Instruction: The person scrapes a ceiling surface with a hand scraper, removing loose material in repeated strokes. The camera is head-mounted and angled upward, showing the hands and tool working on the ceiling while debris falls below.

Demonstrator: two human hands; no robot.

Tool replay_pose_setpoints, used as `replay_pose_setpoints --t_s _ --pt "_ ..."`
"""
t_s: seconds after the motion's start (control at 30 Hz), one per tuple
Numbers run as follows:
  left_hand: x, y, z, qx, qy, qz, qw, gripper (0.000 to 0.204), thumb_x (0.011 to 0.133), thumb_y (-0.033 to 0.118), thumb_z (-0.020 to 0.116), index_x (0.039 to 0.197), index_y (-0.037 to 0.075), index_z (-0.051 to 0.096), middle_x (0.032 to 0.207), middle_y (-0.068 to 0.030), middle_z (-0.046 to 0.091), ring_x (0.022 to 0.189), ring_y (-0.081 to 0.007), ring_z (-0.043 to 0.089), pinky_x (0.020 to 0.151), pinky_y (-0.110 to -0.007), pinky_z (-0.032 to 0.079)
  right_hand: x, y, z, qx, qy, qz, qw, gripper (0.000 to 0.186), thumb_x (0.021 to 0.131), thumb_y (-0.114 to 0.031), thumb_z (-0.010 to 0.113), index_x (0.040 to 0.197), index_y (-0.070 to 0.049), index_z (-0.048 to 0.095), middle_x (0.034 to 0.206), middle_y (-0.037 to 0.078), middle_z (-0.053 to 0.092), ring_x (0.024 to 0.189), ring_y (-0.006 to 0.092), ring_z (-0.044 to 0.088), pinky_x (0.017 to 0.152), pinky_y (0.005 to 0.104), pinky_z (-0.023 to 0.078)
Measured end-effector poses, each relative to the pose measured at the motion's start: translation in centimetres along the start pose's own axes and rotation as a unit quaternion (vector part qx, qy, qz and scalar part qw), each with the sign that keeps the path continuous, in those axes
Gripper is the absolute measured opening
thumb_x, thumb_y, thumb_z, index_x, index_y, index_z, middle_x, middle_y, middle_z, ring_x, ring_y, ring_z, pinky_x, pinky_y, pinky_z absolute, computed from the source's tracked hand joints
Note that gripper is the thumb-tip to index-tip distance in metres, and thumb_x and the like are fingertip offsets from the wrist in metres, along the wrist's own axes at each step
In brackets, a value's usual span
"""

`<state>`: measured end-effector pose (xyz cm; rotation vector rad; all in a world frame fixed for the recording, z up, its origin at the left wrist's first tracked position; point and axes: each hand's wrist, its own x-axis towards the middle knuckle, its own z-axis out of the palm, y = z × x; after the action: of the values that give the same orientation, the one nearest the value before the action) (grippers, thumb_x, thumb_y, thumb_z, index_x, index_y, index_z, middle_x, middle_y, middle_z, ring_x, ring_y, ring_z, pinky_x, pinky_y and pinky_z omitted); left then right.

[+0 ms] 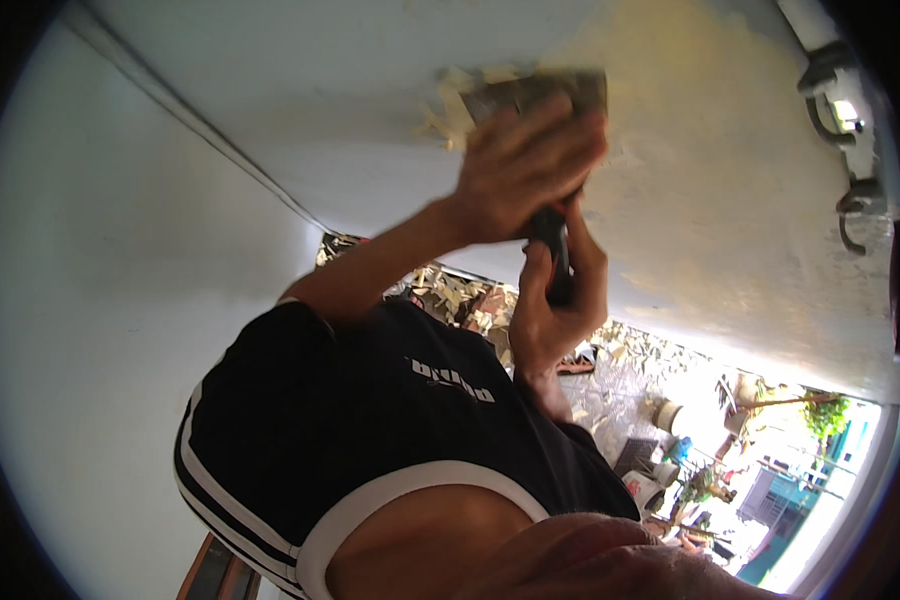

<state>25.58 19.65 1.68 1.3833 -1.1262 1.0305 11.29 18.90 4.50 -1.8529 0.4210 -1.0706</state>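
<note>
A scraper (588, 88) with a wide flat metal blade and a dark handle with red-orange parts rests against the pale wall (340, 75). My left hand (530, 165) lies over the blade and neck of the scraper, its fingers close together and pressing on it, slightly blurred. Below it, my right hand (567, 310) is closed round the handle, thumb on one side and fingers on the other. Ragged, lifted paint flakes (450, 105) edge the blade's left side. Right of the blade, a yellowish bared patch (670, 70) spreads over the wall. The hands hide part of the blade.
Paint chips (640, 350) litter the floor along the wall's foot. Dark metal hooks (858, 215) are at the far right. Pots (668, 415), buckets (645, 490) and plants (825, 415) stand in the bright area at lower right. A wall corner line (200, 125) runs at left.
</note>
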Motion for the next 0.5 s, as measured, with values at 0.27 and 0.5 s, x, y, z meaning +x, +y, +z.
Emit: replay_pose_setpoints --t_s 0.27,0.5 --pt "0.7 0.9 -1.3 -0.007 -0.034 -0.030 0.999 0.038 0.091 0.025 0.062 0.127 0.016 0.067 0.138 0.0003 0.062 0.130 -0.0196 0.052 0.107 -0.040 0.031 -1.3 0.7 -0.4 0.019 -0.029 0.028 0.999 0.042 0.093 0.007 0.057 0.135 0.007 0.053 0.110 0.016 0.069 0.091 0.0139 0.065 0.079 0.0254 0.052" --pt "0.7 0.8 -1.4 0.000 -0.032 -0.022 0.999 0.035 0.094 0.025 0.061 0.127 0.018 0.067 0.142 0.0030 0.058 0.130 -0.0168 0.052 0.106 -0.038 0.032 -1.1 0.9 -0.1 0.050 -0.029 0.026 0.998 0.038 0.097 0.000 0.057 0.134 0.008 0.051 0.103 0.014 0.068 0.078 0.0087 0.060 0.070 0.0218 0.048"
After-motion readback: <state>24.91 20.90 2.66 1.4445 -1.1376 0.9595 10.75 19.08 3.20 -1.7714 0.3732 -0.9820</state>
